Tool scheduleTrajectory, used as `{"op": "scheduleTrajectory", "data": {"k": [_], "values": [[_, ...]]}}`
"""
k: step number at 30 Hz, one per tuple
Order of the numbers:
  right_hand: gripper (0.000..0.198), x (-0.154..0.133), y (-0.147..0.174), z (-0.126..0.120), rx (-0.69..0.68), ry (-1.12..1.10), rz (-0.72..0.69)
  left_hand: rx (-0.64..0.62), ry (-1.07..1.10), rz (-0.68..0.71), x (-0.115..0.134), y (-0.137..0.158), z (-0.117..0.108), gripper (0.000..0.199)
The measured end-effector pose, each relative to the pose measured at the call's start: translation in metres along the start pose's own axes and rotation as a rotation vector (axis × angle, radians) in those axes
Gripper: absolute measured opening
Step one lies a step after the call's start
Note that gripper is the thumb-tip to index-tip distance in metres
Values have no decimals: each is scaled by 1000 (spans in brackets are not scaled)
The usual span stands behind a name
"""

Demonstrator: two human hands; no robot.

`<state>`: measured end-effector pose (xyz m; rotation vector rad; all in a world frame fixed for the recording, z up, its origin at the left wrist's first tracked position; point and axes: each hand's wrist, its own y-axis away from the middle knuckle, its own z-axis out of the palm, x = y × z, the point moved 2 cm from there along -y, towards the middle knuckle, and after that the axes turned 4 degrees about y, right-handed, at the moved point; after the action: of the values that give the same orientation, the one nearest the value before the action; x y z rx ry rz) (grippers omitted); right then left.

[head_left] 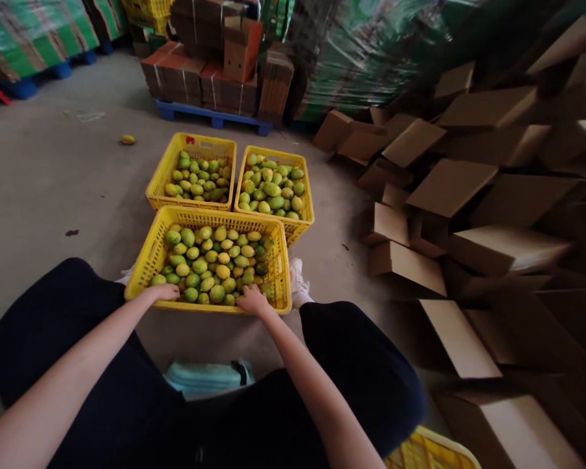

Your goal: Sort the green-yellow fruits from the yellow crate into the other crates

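Arms (306, 378) outstretched, left hand (167, 292), right hand (252, 299) at crate's near rim (205, 308)

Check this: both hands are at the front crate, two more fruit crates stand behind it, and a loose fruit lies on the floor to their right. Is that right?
Not quite: the head view shows the loose fruit on the floor to their left, not right. The left hand and right hand are at the front crate, with two more fruit crates behind it.
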<state>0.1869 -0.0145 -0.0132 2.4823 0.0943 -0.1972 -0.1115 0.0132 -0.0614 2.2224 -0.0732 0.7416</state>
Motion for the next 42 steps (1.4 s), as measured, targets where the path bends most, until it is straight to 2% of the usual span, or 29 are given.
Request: {"op": "scheduleTrajectory", "data": {"k": [4, 5, 7, 9, 16, 19, 22, 27, 32, 35, 42], "values": [[75, 22, -22, -5, -8, 52, 34, -141, -259, -142, 4, -15, 4, 36], [81, 28, -27, -6, -13, 56, 50, -149, -306, -147, 6, -18, 3, 36], [86, 39, -37, -4, -16, 50, 83, -132, -382, -140, 11, -21, -1, 22], [80, 47, -45, -2, 2, 35, 112, -72, -442, -125, 16, -23, -8, 13], [60, 60, -57, 5, 70, -60, 163, 308, -574, 4, 45, -30, -21, 34], [52, 63, -60, 8, 70, -134, 147, 420, -541, -55, 44, -31, -22, 38], [57, 64, -63, 13, 59, -205, 115, 368, -492, -166, 30, -29, -21, 39], [70, 61, -66, 17, 45, -244, 33, 258, -471, -221, 14, -23, -17, 48], [65, 64, -62, 14, 51, -227, 31, 189, -478, -336, 18, -21, -13, 73], [65, 65, -61, 13, 43, -185, 56, 165, -481, -397, 18, -19, -14, 74], [56, 53, -62, 9, 56, -83, 50, 123, -367, -396, 7, -4, -16, 73]]}}
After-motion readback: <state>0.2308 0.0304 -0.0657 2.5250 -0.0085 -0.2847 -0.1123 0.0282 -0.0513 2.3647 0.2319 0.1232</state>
